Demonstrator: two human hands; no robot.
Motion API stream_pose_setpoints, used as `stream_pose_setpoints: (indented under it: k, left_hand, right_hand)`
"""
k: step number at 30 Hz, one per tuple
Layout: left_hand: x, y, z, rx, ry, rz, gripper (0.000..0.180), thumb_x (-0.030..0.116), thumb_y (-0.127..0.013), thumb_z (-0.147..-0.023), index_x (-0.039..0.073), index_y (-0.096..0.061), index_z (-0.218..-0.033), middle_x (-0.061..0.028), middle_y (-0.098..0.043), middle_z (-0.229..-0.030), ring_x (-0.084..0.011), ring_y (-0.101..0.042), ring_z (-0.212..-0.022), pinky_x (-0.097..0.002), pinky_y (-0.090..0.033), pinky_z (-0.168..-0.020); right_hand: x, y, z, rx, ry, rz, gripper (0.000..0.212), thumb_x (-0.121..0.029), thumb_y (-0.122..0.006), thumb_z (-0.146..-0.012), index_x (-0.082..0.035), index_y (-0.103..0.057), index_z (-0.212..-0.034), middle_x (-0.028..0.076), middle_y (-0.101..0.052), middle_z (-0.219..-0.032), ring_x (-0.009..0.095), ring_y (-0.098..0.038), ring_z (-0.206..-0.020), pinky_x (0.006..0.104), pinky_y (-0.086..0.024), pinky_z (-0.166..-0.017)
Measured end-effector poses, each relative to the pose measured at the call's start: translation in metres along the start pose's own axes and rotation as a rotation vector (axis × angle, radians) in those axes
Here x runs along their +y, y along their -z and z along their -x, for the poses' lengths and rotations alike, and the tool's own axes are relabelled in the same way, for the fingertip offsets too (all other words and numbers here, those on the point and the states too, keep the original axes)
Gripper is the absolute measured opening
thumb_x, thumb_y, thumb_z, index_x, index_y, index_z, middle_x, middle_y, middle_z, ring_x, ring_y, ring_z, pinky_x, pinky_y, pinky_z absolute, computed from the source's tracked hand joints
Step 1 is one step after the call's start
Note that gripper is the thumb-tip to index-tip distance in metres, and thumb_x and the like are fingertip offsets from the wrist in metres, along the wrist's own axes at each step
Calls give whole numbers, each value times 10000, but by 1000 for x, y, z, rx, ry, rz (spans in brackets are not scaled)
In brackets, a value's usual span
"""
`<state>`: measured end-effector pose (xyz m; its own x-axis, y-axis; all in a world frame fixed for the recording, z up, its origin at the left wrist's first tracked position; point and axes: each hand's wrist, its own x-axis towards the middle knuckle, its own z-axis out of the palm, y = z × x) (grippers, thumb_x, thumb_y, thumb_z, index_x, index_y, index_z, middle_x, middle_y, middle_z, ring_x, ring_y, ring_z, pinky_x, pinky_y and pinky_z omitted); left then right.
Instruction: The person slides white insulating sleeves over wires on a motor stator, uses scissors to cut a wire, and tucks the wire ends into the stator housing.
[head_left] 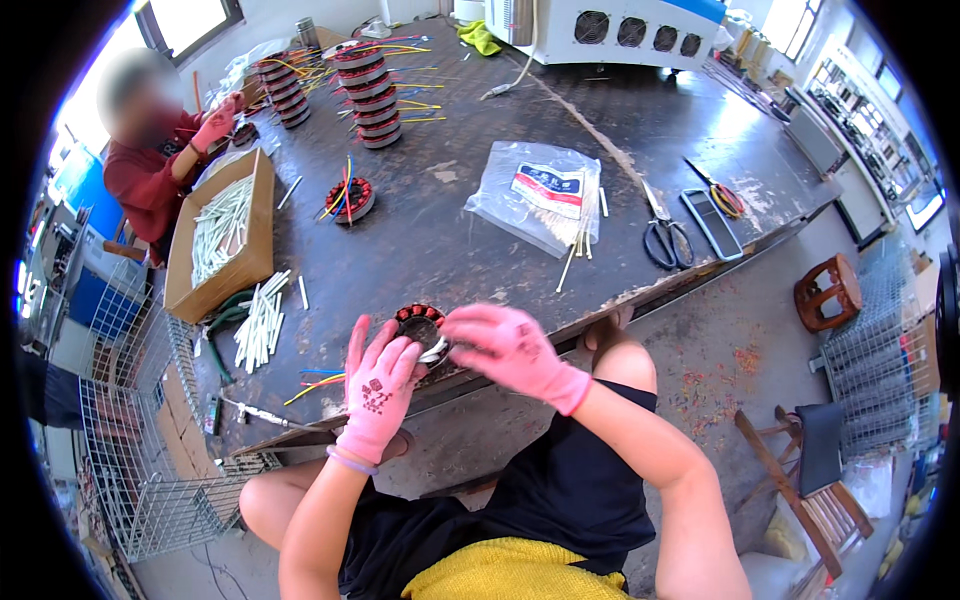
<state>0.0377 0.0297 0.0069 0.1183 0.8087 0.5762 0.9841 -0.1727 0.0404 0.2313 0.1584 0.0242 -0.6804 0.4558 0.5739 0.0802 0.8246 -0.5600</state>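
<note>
Pink-gloved left hand (pixel 378 392) has fingers spread against the red-wound ring (pixel 419 326) by the surface (pixel 430 255) edge, right hand (pixel 520 352) fingers loosely bent beside it, honestly can't tell if either's gripping.

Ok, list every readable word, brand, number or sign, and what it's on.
Clear plastic bag: printing on its red, white and blue label, too small to quote reliably.
Left gloved hand: dark print on the back, too small to read.
Right gloved hand: dark marks, blurred.
Nothing else I can make out.
</note>
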Motion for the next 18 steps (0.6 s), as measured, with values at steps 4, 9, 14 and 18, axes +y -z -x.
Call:
stream_pose_setpoints:
  k: [4, 9, 14, 18]
  left_hand:
    - [0, -6, 2, 32, 9, 24, 370, 108, -755, -684, 102, -588, -1015, -53, -642, -1025, -296, -591, -1182, -575, -346, -1119]
    - [-1, -8, 5, 29, 24, 38, 363, 113, -752, -688, 107, -592, -1014, -51, -636, -1050, -300, -577, -1195, -578, -351, -1114]
    - [1, -6, 4, 41, 47, 67, 352, 123, -754, -683, 109, -609, -1004, -44, -637, -1014, -286, -576, -1195, -566, -356, -1116]
    - [-1, -4, 2, 26, 55, 83, 337, 136, -756, -681, 111, -620, -988, -39, -636, -1006, -282, -580, -1186, -556, -359, -1119]
  right_hand:
    - [52, 73, 23, -3, -257, 366, 214, -222, -684, -861, -146, -694, -1060, 46, -655, -1077, 215, -646, -965, 357, -502, -829]
    - [71, 92, 35, -250, -186, 768, 313, -292, -642, -885, -124, -670, -1148, 20, -605, -1260, 225, -566, -1140, 387, -460, -929]
    - [64, 89, 49, -262, -87, 727, 436, -414, -630, -879, -95, -653, -1176, 19, -595, -1293, 250, -533, -1176, 415, -438, -963]
    - [57, 82, 59, -272, -16, 664, 410, -334, -723, -788, -122, -661, -1133, 5, -618, -1227, 223, -567, -1107, 405, -457, -925]
